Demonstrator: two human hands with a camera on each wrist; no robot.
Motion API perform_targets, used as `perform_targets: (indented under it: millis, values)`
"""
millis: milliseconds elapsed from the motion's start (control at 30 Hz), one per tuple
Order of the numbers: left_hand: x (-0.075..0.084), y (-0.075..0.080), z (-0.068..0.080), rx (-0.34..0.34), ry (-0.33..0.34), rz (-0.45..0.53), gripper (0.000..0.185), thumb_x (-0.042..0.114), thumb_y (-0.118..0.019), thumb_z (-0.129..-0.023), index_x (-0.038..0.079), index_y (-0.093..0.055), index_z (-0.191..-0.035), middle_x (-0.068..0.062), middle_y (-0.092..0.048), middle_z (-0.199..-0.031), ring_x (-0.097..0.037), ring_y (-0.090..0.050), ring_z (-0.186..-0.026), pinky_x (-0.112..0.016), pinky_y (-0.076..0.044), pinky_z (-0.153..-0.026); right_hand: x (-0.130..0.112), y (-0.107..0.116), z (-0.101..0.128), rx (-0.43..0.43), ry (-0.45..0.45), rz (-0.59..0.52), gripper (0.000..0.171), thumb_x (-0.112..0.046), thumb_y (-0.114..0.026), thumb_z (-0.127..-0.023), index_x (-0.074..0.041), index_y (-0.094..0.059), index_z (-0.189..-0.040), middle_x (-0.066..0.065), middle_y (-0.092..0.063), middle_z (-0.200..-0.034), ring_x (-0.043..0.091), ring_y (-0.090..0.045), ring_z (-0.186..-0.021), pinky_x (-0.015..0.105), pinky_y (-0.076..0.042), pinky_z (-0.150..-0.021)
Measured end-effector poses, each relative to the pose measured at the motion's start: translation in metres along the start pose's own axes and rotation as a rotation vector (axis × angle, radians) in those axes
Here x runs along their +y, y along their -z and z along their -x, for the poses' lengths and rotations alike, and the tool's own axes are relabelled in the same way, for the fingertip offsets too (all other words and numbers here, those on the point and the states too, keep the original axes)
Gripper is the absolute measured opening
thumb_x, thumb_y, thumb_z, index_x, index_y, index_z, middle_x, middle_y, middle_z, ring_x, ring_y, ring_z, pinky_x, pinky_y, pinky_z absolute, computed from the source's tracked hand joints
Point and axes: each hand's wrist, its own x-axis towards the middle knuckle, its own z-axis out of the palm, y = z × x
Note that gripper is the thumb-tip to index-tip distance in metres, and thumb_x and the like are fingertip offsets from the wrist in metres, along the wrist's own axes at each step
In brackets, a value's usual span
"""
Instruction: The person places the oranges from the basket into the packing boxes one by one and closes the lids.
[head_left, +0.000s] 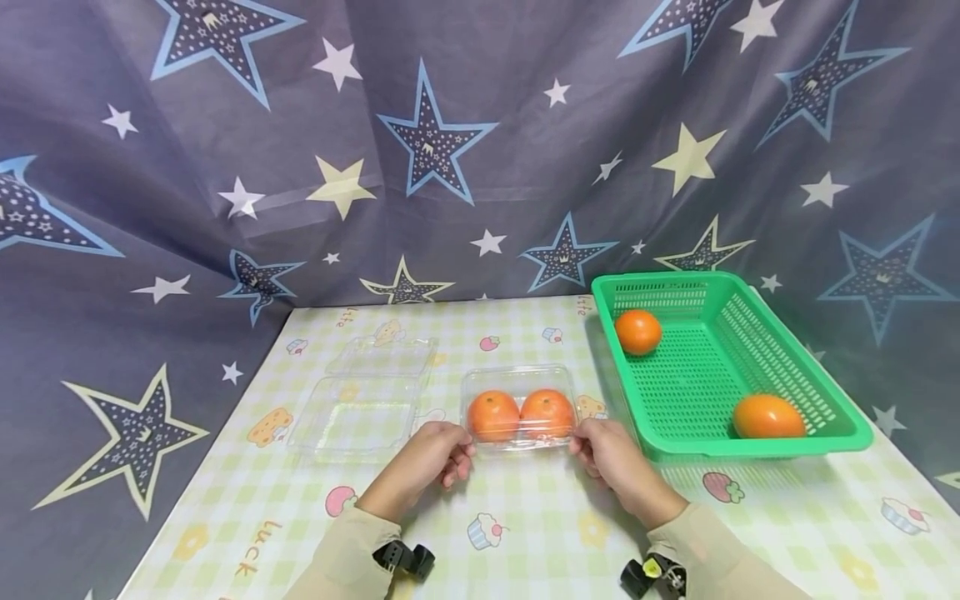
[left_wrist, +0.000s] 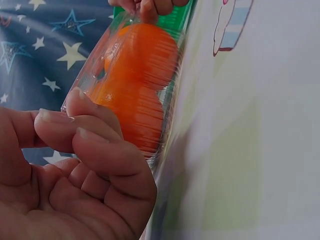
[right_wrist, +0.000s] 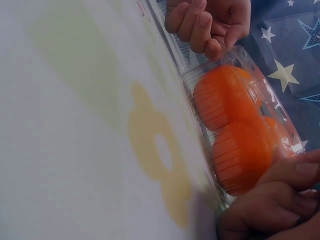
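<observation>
A clear plastic clamshell box holds two round orange fruits, which look like tangerines, side by side under its clear lid. My left hand pinches the box's near left corner between thumb and fingertips. At the near right corner, my right hand pinches the rim in the same way. The left wrist view shows the ribbed side of the box beyond curled left fingers. In the right wrist view, the left thumb and fingers touch the far end of the rim.
A second clear clamshell box lies with its lid folded back on the left. On the right stands a green basket with one orange fruit at the back left and another near the front. A star-patterned curtain hangs behind the checked tablecloth.
</observation>
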Motion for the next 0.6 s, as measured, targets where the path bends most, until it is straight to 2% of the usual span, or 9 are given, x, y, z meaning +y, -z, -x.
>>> perform_targets:
  millis: [600]
  values:
    - [0.0007, -0.001, 0.0012, 0.0, -0.004, 0.012, 0.023, 0.014, -0.048, -0.097, -0.003, -0.06, -0.089, 0.0, -0.053, -0.058, -0.009, -0.042, -0.046, -0.023, -0.038, -0.046, -0.0003, -0.0004, 0.0008, -0.019, 0.005, -0.016, 0.027, -0.014, -0.04, -0.097, -0.003, -0.057, -0.079, -0.004, -0.031, -0.05, 0.011, -0.022, -0.044, 0.025, -0.02, -0.041]
